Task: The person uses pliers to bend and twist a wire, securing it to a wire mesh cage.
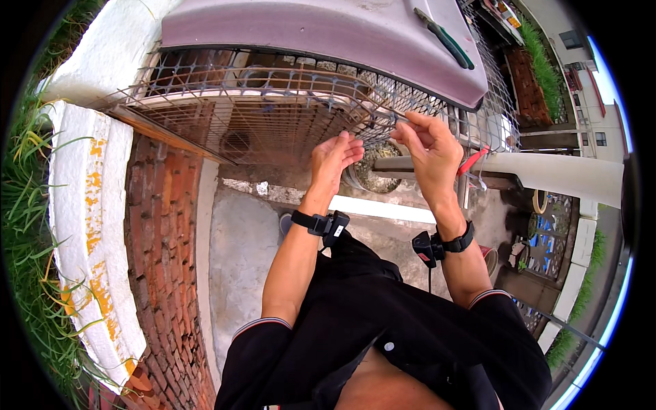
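A rusty wire mesh cage stands before me, with plastic netting along its upper edge. My left hand is at the mesh's near right corner, palm turned inward, its fingers loosely stretched and nothing visible in them. My right hand is raised beside the same corner, with thumb and forefinger brought together in a pinch. Whatever thin thing lies between those fingertips is too small to make out. Green-handled pliers rest on the mauve cover above the cage, out of both hands.
A pale pipe runs in from the right, with a red tie near its end. Below the hands sits a round pot. A brick wall with a white ledge borders my left. Potted plants stand at right.
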Demonstrator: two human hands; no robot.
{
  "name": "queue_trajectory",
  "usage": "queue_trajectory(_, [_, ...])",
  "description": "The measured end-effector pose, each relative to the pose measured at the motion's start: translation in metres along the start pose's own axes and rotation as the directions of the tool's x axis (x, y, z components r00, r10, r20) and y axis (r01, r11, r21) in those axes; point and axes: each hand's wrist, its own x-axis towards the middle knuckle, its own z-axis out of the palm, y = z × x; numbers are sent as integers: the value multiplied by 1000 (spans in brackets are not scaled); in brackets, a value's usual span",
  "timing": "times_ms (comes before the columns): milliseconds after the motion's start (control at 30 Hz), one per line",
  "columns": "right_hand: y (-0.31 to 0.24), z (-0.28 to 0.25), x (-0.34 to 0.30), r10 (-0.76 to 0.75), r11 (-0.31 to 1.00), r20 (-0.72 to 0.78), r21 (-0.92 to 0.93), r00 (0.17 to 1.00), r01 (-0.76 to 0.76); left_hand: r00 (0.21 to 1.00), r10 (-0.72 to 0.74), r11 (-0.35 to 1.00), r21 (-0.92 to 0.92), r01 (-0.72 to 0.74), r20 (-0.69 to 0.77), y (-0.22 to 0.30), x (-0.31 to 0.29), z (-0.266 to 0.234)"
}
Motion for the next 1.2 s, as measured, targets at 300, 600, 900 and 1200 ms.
queue_trajectory(300, [9,-1,-1,72,997,24,18,997,-72,1000,5,1000,16,-4,-7,1,-1,3])
queue_trajectory(600, [5,18,-22,286,950,91,104,954,-294,1000,-3,1000,27,3,-8,2,2,0])
queue_trajectory(900, [21,42,-4,75,989,64,122,995,-82,997,-58,997,62,54,58,11,-2,-3])
queue_trajectory(1200, [13,38,-1,-144,988,46,-46,988,146,995,-80,995,71,76,67,15,-1,-5])
